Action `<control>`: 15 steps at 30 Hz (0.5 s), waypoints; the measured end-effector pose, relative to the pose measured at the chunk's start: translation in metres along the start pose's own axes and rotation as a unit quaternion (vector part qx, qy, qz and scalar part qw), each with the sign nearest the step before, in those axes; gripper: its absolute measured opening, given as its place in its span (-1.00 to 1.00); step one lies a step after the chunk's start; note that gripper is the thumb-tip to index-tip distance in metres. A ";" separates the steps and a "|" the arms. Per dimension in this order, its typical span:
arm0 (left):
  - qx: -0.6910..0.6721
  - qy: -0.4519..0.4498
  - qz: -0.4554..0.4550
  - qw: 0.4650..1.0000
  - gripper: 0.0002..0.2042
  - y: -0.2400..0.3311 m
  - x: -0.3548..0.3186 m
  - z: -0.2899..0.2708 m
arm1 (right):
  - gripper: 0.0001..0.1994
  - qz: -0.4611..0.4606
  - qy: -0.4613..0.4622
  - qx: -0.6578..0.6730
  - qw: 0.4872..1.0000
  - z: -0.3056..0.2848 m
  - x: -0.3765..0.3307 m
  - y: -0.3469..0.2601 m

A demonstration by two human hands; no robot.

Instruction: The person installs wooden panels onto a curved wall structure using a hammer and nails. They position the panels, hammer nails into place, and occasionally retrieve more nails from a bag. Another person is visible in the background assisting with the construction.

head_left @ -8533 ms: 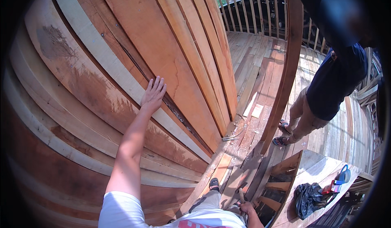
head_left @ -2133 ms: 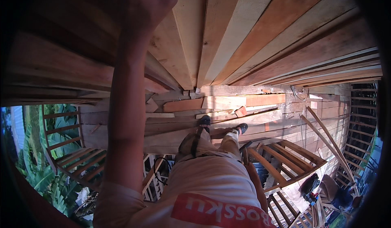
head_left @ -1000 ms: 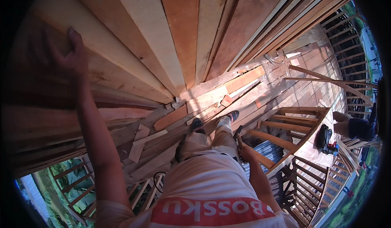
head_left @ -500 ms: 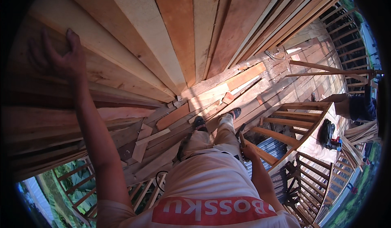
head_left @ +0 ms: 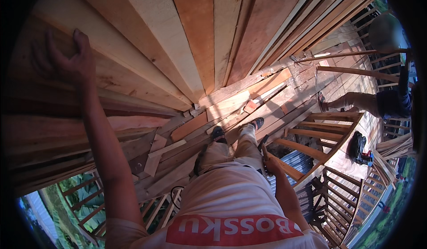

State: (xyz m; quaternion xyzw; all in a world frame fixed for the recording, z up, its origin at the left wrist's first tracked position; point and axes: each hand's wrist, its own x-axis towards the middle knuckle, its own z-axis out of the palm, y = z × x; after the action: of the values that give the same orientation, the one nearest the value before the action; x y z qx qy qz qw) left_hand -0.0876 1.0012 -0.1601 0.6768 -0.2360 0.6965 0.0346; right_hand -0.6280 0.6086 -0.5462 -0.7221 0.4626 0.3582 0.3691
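Note:
My left hand (head_left: 64,57) is raised at the far left, fingers spread against the wall of upright wooden planks (head_left: 151,31); how firmly it presses I cannot tell. Low by my right hip, my right hand (head_left: 273,165) is closed round the wooden handle of a hammer (head_left: 264,150). The hammer's dark head points up, away from me. Part of its handle is hidden in my grip.
Loose board offcuts (head_left: 229,106) lie on the plank floor by my sandals. A railed floor opening (head_left: 311,149) is close on my right. Beyond it a co-worker (head_left: 393,102) stands beside long timber strips (head_left: 356,72). A black bag (head_left: 356,146) lies nearby.
The co-worker at the right has stepped further into view, and the timber strips there have shifted apart. My hands have hardly moved.

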 end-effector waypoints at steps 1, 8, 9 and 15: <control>0.000 0.001 0.000 1.000 -0.45 -0.001 0.000 0.000 | -0.60 -0.002 -0.001 0.006 1.000 0.001 0.004 0.004; 0.009 0.005 -0.001 1.000 -0.44 -0.002 -0.002 0.000 | -0.53 0.006 -0.017 -0.015 1.000 0.006 0.016 0.010; 0.008 0.007 -0.001 1.000 -0.44 -0.002 -0.001 0.001 | -0.53 0.011 -0.017 -0.017 1.000 0.004 0.012 0.006; -0.058 0.006 -0.044 0.997 -0.48 0.014 0.002 0.003 | -0.54 0.005 -0.042 -0.049 0.998 -0.006 -0.001 -0.015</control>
State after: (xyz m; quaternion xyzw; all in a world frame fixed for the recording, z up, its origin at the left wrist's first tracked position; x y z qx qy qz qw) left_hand -0.0899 0.9873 -0.1621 0.6789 -0.2460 0.6836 0.1061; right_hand -0.6132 0.6083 -0.5391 -0.7211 0.4323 0.4122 0.3510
